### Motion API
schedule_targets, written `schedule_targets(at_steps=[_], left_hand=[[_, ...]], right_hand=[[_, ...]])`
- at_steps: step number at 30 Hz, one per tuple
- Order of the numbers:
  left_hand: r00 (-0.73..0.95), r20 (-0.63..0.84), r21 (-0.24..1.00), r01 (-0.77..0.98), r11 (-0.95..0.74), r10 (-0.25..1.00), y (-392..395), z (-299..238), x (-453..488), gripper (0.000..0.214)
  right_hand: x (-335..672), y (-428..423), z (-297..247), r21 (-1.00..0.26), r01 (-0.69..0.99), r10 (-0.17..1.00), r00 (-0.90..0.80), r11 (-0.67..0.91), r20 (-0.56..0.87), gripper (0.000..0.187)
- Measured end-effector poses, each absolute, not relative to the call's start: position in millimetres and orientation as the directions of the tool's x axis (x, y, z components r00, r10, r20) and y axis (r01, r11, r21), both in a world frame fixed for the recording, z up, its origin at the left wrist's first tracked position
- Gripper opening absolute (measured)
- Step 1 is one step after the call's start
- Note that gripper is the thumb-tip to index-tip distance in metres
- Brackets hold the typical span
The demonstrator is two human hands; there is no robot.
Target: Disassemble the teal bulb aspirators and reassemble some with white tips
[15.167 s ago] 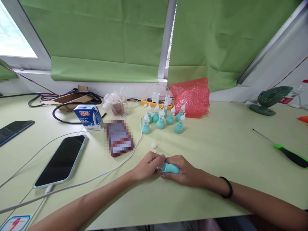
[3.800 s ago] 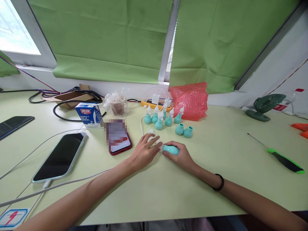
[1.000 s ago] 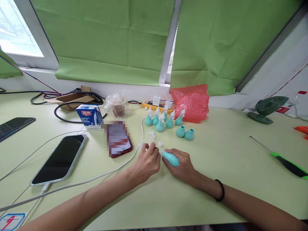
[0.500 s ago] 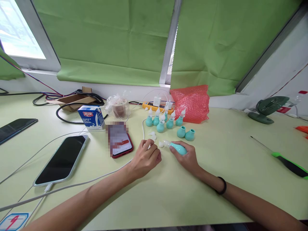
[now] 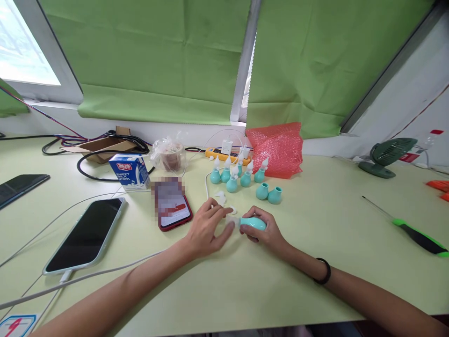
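My right hand [image 5: 261, 229] is wrapped round a teal rubber bulb of a nasal aspirator [image 5: 255, 223], which lies sideways with its clear nozzle [image 5: 233, 219] pointing left. Around that nozzle, my left hand [image 5: 210, 227] has its thumb and index finger apart; whether either touches it I cannot tell. Small translucent white pieces [image 5: 220, 196] lie just beyond my left fingers. Behind them stand several assembled aspirators [image 5: 232, 183], upright with clear tips. Two bare teal bulbs [image 5: 274, 196] with open necks stand to their right.
A phone in a red case [image 5: 175, 213] and a larger phone [image 5: 87, 236] lie on the left, near a milk carton [image 5: 129, 172]. White cables cross the table. Behind are a power strip [image 5: 213, 153] and red bubble wrap [image 5: 277, 150]; a screwdriver [image 5: 417, 236] and fan [image 5: 389, 154] are right.
My left hand has opened from a curled pose, its thumb and index finger now spread by the nozzle. My right hand has brought the aspirator slightly left and nearer to me.
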State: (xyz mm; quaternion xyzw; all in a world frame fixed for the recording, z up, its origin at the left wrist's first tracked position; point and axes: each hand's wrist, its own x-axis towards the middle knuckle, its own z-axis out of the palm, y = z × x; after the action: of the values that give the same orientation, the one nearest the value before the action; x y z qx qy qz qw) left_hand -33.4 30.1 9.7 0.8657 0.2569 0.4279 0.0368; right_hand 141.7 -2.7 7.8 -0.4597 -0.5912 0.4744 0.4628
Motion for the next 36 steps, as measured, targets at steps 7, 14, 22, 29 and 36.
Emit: schedule_targets(at_steps=[7,14,22,29,36], left_hand=[[0.690,0.405,0.423,0.441,-0.792,0.600,21,17,-31,0.036],[0.783,0.035,0.936,0.193,-0.295,0.621,18,27,-27,0.043],[0.905,-0.123,0.986,0.065,0.155,0.407,25,22,-27,0.048],[0.545,0.445,0.485,0.520,-0.703,0.711,31,12,-30,0.024],[0.539,0.493,0.171,0.709,-0.684,0.683,38,0,-31,0.033]], right_hand=[[145,-3,10,-0.991,-0.110,0.917,-0.398,-0.071,-0.021,0.020],[152,7,2,-0.919,-0.243,0.749,-0.658,-0.310,-0.079,0.024],[162,12,-5,-0.932,-0.200,0.688,-0.722,-0.303,-0.069,0.033],[172,18,7,-0.956,-0.219,0.785,-0.619,-0.194,-0.017,0.034],[185,29,27,-0.981,-0.064,0.871,-0.453,0.184,0.193,0.032]])
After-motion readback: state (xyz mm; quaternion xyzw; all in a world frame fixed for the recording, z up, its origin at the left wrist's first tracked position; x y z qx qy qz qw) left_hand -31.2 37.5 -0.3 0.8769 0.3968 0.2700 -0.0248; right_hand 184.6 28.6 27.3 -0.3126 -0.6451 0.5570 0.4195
